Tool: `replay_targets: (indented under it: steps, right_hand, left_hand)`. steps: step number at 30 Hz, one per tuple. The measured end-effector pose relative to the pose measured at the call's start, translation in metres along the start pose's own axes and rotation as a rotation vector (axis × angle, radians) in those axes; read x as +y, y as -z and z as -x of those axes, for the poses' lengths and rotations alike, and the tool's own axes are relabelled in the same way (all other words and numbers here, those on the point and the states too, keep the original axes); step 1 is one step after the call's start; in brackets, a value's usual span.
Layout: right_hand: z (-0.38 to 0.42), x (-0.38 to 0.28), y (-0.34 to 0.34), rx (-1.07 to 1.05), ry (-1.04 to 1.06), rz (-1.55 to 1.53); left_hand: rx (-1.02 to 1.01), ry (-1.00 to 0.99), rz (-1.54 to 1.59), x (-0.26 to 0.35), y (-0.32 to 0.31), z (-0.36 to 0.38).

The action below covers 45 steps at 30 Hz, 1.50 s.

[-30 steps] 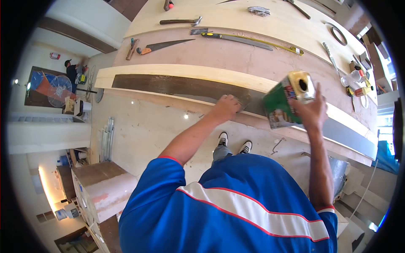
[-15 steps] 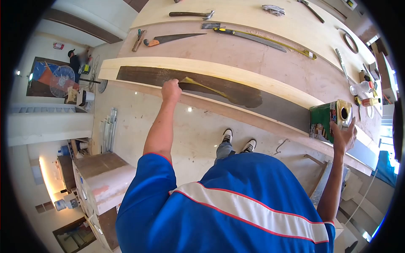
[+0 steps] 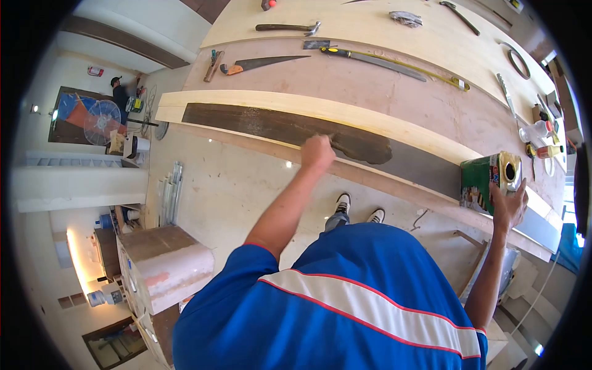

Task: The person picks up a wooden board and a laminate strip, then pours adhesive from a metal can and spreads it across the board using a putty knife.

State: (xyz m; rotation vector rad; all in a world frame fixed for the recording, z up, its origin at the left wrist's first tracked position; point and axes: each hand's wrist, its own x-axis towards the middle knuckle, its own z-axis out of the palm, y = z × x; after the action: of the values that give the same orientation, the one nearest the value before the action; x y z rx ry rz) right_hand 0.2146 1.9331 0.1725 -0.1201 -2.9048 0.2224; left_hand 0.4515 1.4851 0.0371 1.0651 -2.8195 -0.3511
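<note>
My left hand (image 3: 317, 153) is closed at the near edge of a long dark strip (image 3: 425, 168) lying on a pale wooden board (image 3: 296, 106). Whatever its fingers grip is hidden beneath the hand. From the strip's left end to just past this hand, a wet brown coating (image 3: 246, 121) shines; farther right the surface is dull grey. My right hand (image 3: 509, 205) grips the near side of a green rectangular metal can (image 3: 476, 184), which stands upright on the strip with its round mouth open. Yellowish-brown residue marks the can's top.
Beyond the board lie a hammer (image 3: 285, 27), a handsaw (image 3: 265, 63), a long yellow-handled saw (image 3: 376, 63), a tape measure (image 3: 459, 83) and a roll of tape (image 3: 514, 60). Bottles (image 3: 535, 131) stand at the right. Another person (image 3: 120, 92) is near a fan (image 3: 102, 120).
My left hand has moved right along the strip. The yellow streak of liquid beside it is now mostly spread into the brown coating. My right hand stays on the can.
</note>
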Motion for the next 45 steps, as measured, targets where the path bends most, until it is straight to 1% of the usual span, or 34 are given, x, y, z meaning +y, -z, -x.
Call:
replay_targets:
  steps: [2,3,4,5,6,7,9,11,13,14,15,16,17,18,21,23,25,28,29,31,32,33,35,37,40,42,43,44,45]
  right_hand:
    - [0.002,-0.003,0.002,-0.006,-0.002,-0.005]
    - [0.001,-0.004,0.001,-0.009,-0.001,-0.003]
    - [0.0,-0.004,0.001,-0.011,-0.001,0.001]
    - [0.0,-0.002,0.002,-0.014,0.0,0.009]
    - [0.001,-0.002,0.003,-0.016,-0.004,0.017]
    - [0.002,-0.004,0.004,-0.019,-0.006,0.023]
    - [0.002,-0.007,0.005,-0.022,-0.004,0.025]
    - [0.002,-0.006,0.005,-0.022,-0.003,0.023]
    - [0.002,-0.004,0.003,-0.015,0.004,0.016]
    - [0.001,-0.003,0.002,-0.009,0.009,0.009]
    - [0.0,-0.001,0.001,-0.01,0.003,0.009]
    - [-0.002,0.002,-0.001,-0.011,-0.001,0.006]
    - [-0.002,0.002,-0.004,-0.013,-0.004,0.003]
    - [-0.001,0.0,-0.005,-0.02,-0.013,0.018]
    - [-0.001,0.0,-0.001,-0.028,-0.033,0.056]
    - [0.0,-0.004,0.001,-0.039,-0.029,0.046]
    - [0.001,-0.003,0.001,-0.022,-0.004,0.025]
    - [0.003,-0.004,0.003,-0.003,0.023,0.027]
    - [0.004,-0.005,0.005,-0.015,0.015,0.03]
    - [0.003,-0.008,0.008,-0.031,0.003,0.029]
    - [0.001,-0.01,0.009,-0.032,-0.011,0.027]
    - [0.001,-0.01,0.009,-0.038,-0.023,0.025]
    - [0.005,-0.012,0.009,-0.052,-0.031,0.021]
    - [0.004,-0.013,0.012,-0.049,-0.036,0.016]
    - [0.003,-0.009,0.009,-0.031,-0.025,0.025]
    - [0.002,-0.007,0.007,-0.02,-0.012,0.022]
    - [0.002,-0.005,0.006,-0.015,-0.004,0.018]
    - [0.002,-0.003,0.005,-0.011,0.003,0.017]
    - [0.002,-0.004,0.006,-0.016,0.004,0.013]
  left_hand:
    - [-0.082,0.096,0.024,-0.028,0.024,-0.03]
    - [-0.044,0.102,-0.037,-0.057,0.02,-0.047]
    - [-0.06,0.18,-0.04,-0.072,0.033,-0.06]
    - [-0.037,0.218,-0.082,-0.084,0.044,-0.068]
    - [0.004,0.221,-0.096,-0.106,0.04,-0.078]
    - [0.057,0.171,-0.072,-0.12,0.039,-0.08]
    - [-0.03,0.119,-0.115,-0.124,0.029,-0.083]
    - [0.017,0.002,-0.066,-0.111,0.013,-0.073]
    - [0.035,-0.092,-0.052,-0.083,-0.004,-0.055]
    - [-0.013,-0.07,-0.025,-0.058,-0.005,-0.043]
    - [-0.008,-0.088,0.058,-0.041,-0.015,-0.032]
    - [-0.027,-0.089,0.028,-0.015,-0.015,-0.021]
    - [-0.042,-0.132,0.067,0.007,-0.014,-0.014]
    - [-0.05,-0.105,0.131,0.023,-0.026,-0.016]
    - [-0.169,0.034,0.187,0.044,0.002,-0.042]
    - [-0.085,0.096,0.174,0.004,0.004,-0.063]
    - [-0.021,0.142,0.114,-0.034,0.013,-0.067]
    - [0.004,0.091,-0.01,-0.05,0.006,-0.051]
    - [-0.016,0.065,-0.014,-0.043,-0.002,-0.042]
    - [-0.031,0.019,0.007,-0.002,-0.007,-0.012]
    - [-0.056,0.04,0.025,0.018,-0.02,-0.001]
    - [-0.136,0.043,0.024,0.043,-0.024,0.009]
    - [-0.131,-0.061,0.13,0.089,-0.031,0.024]
    - [-0.134,-0.066,0.25,0.126,-0.036,0.023]
    - [-0.209,0.007,0.359,0.141,-0.024,-0.001]
    - [-0.145,0.082,0.361,0.116,-0.003,-0.02]
    - [-0.115,0.068,0.317,0.086,-0.004,-0.033]
    - [-0.118,0.179,0.33,0.056,0.001,-0.045]
    - [-0.003,0.227,0.261,0.024,0.006,-0.052]
